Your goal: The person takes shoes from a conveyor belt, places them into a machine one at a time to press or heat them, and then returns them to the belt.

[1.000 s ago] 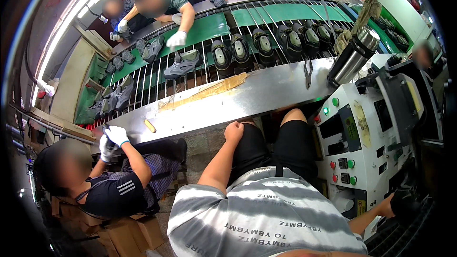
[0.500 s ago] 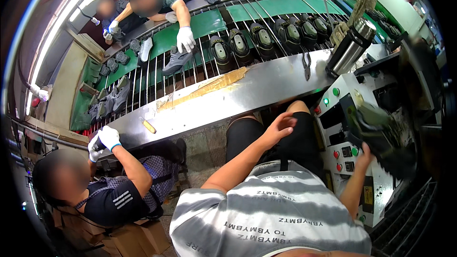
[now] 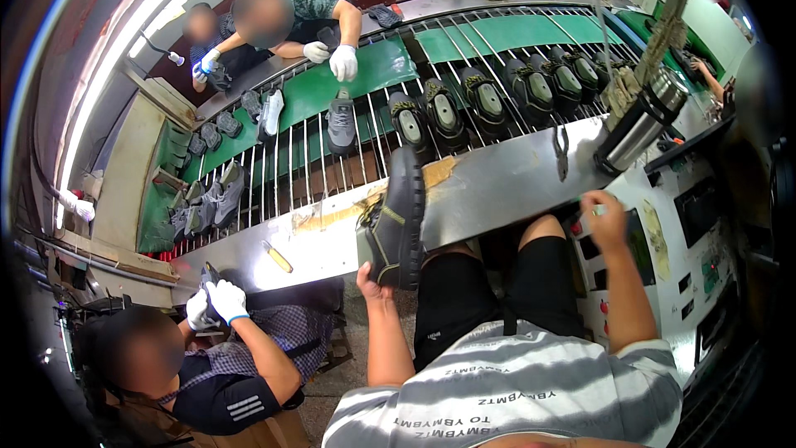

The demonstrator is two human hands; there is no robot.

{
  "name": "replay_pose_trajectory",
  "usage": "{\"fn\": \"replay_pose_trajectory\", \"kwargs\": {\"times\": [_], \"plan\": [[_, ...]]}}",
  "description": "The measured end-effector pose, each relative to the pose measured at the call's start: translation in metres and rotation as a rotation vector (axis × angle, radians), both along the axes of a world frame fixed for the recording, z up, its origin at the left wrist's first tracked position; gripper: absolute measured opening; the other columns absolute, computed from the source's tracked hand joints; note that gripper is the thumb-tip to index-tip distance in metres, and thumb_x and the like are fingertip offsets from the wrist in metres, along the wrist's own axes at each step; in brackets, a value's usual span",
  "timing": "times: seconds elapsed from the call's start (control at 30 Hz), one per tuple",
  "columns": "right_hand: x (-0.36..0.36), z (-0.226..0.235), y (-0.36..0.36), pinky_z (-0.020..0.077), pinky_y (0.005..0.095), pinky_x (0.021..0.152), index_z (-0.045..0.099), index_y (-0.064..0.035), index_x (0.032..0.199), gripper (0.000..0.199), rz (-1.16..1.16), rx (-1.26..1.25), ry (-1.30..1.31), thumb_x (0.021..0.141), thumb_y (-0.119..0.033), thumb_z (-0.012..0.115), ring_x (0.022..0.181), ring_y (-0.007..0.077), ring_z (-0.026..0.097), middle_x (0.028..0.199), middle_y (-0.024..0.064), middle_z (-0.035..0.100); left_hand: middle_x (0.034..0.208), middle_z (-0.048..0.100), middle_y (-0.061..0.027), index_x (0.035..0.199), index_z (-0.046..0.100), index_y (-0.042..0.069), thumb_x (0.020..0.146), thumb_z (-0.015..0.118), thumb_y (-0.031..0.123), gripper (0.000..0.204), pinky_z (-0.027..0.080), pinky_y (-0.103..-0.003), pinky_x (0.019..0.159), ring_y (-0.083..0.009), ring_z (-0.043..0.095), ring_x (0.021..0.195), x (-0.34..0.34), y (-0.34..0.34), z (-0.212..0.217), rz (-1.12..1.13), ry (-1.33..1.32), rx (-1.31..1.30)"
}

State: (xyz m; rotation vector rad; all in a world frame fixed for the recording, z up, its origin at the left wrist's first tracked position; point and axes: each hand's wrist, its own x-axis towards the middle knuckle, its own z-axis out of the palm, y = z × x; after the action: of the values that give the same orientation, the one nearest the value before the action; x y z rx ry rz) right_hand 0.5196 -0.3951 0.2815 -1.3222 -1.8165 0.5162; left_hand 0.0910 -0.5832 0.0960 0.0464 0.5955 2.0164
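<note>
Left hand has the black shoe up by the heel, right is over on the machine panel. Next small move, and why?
Probably set the black shoe down flat on the steel bench. The left hand pinches only its heel end, so it stands tilted and unsupported, while the right hand is busy at the control panel.

Left hand (image 3: pixel 371 282) grips a dark shoe (image 3: pixel 394 224) at its heel over the steel bench (image 3: pixel 506 182); right hand (image 3: pixel 604 217) rests on the machine panel (image 3: pixel 663 241).

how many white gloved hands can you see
4. Two gloved hands of a person across the conveyor, one resting on a grey shoe. Two gloved hands of a seated person at lower left, held together. Others may be hidden.
</note>
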Motion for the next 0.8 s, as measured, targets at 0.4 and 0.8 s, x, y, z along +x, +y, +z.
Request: {"fn": "replay_pose_trajectory", "kwargs": {"times": [0.4,0.8], "plan": [[0.341,-0.044,0.125,0.0391,0.0452,0.101,0.047,-0.0151,0.135,0.059,-1.003,-0.095,-0.742,0.086,-0.045,0.060,0.123,0.0377,0.047,0.135,0.0173,0.048,0.108,0.062,-0.0157,0.125,0.049,-0.005,0.076,0.060,-0.003,0.050,0.054,-0.037,0.080,-0.0245,0.064,0.091,-0.067,0.058,0.043,0.279,0.512,-0.439],[0.322,-0.005,0.149,0.0386,0.0476,0.105,0.048,-0.0068,0.135,0.095,-1.303,-0.439,-0.546,0.066,-0.067,0.070,0.127,0.0408,0.044,0.139,0.0234,0.044,0.126,0.055,-0.0185,0.136,0.043,0.000,0.068,0.081,0.013,0.079,0.045,-0.036,0.097,-0.0276,0.056,0.114,-0.016,0.051,0.001,0.269,1.325,-0.717]]}}
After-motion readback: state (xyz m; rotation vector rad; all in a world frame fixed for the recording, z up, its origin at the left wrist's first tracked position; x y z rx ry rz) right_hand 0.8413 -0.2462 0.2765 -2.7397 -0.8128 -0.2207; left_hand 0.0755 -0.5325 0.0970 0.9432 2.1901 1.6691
